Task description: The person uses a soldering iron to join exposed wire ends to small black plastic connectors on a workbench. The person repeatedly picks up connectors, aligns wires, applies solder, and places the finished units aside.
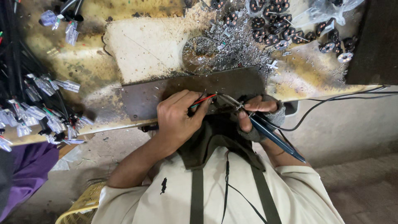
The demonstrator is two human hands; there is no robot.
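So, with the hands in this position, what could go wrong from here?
1. The soldering iron in the right hand works very close to the left hand fingers pinching the red and green wires; a slip could burn them.
2. The iron's black cord hangs off the bench edge and might snag.
3. Metal scraps lie near and could foul the joint.

Clear plastic bag [327, 10], top right of bench [157, 45], crumpled, holding small black round parts. No labels, signs or screens in view.
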